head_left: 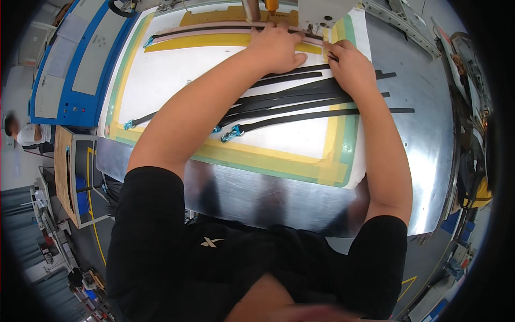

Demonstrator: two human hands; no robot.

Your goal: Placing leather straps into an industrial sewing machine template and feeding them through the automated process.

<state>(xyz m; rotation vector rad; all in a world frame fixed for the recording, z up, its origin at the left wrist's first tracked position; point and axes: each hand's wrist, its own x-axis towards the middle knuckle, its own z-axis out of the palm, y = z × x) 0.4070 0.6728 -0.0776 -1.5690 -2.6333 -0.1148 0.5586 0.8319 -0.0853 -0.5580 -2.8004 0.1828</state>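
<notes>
At the far side of the white board (161, 80), my left hand (276, 49) lies with its fingers spread on a long black strap (214, 30). That strap runs along a pink strip with a yellow strip (198, 43) beside it, and a blue-wrapped piece (149, 41) sits at its left end. To the right, my right hand (351, 67) is closed, thumb and fingers pinching the strap's right end. Several more black straps (300, 119) lie fanned out nearer me under my forearms. Blue-wrapped hardware (233, 133) shows at some of their left ends.
Yellow and green tape (268, 155) borders the board on a shiny metal table (418, 161). A machine head (327, 16) with an orange part (272, 6) stands just beyond my hands. A blue and white cabinet (72, 64) is at the left. A seated person (29, 133) is farther off.
</notes>
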